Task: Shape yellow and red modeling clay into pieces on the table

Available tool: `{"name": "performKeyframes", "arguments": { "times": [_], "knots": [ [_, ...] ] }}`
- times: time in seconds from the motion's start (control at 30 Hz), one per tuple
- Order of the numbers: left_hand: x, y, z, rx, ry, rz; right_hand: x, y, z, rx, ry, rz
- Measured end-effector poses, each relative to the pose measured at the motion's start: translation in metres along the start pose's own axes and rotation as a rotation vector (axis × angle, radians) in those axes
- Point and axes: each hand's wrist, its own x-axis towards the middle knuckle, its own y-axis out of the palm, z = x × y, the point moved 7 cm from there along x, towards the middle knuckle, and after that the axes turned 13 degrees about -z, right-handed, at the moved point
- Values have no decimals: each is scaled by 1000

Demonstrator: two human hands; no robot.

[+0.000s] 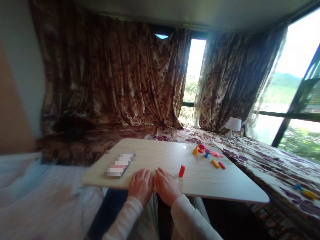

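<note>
My left hand and my right hand rest palm down on the near edge of the pale wooden table, side by side. The fingers of both lie forward on the tabletop, and I see nothing held in either. What is under the palms is hidden. A short red cylinder stands upright just right of my right hand. Left of my left hand lies a flat rectangular thing, blurred out by blocks, so its kind cannot be told.
Toward the table's far right are an orange cone, a blue toy-like piece, pinkish-red pieces, a yellow stick and a pink stick. A white lamp stands on the flowered ledge behind; yellow and blue objects lie far right.
</note>
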Motion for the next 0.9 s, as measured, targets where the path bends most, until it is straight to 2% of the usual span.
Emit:
{"name": "performKeyframes", "arguments": {
  "times": [0.1, 0.17, 0.23, 0.33, 0.4, 0.5, 0.6, 0.67, 0.73, 0.8, 0.9],
  "knots": [
    [0, 0, 1, -11, 3, 13, 28, 14, -1, -1, 22, -4],
    [1, 0, 3, -30, -5, 23, 33, 15, -2, 3, 19, -9],
    [2, 0, 6, -60, -26, 36, 24, 9, 0, 15, 1, -14],
    [10, 3, 9, -126, -80, 64, -5, -7, 2, 59, -53, -19],
    [18, 8, 5, -187, -113, 95, -23, -24, -2, 180, -73, -65],
    [32, 21, -17, -297, -127, 165, -35, -59, -38, 399, 39, -239],
    [43, 40, -53, -393, -123, 250, -34, -97, -100, 459, 249, -451],
    [47, 55, -78, -431, -133, 308, -30, -112, -135, 449, 344, -508],
    [48, 69, -98, -446, -151, 349, -24, -114, -155, 445, 371, -500],
    [50, 78, -109, -453, -168, 364, -18, -107, -161, 447, 372, -462],
    [61, 83, -98, -463, -203, 346, -8, -84, -148, 451, 358, -395]
  ]
}}
